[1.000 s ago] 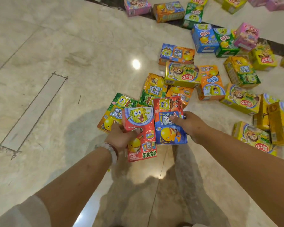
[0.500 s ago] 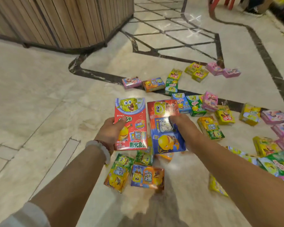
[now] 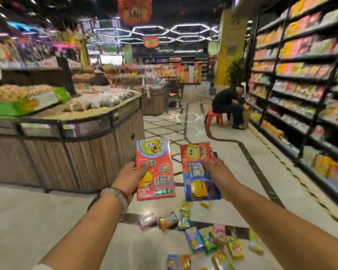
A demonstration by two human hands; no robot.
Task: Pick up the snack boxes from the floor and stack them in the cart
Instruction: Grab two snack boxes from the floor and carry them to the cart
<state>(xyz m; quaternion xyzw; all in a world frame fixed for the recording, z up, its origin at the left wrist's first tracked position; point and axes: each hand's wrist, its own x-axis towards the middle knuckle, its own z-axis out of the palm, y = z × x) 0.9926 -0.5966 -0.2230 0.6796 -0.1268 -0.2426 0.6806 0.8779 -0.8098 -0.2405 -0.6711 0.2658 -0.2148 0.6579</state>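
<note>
My left hand (image 3: pixel 129 177) grips a red snack box (image 3: pixel 156 168) with a yellow cartoon face, thumb across its front. My right hand (image 3: pixel 217 173) holds a red-and-blue snack box (image 3: pixel 198 184) of the same kind, fingers over its upper half. Both boxes are raised upright in front of me, side by side and a little apart. Several more snack boxes (image 3: pixel 201 238) lie scattered on the marble floor below my arms. A shopping cart (image 3: pixel 175 94) stands far down the aisle, blurred.
A wooden produce counter (image 3: pixel 70 152) fills the left side. Tall stocked shelves (image 3: pixel 304 90) run along the right. A person in black sits on a red stool (image 3: pixel 214 117) beside the shelves. The tiled aisle (image 3: pixel 172 123) runs between them.
My view has swung up from the floor to the store aisle. Both hands have lifted their boxes higher, away from the pile on the floor.
</note>
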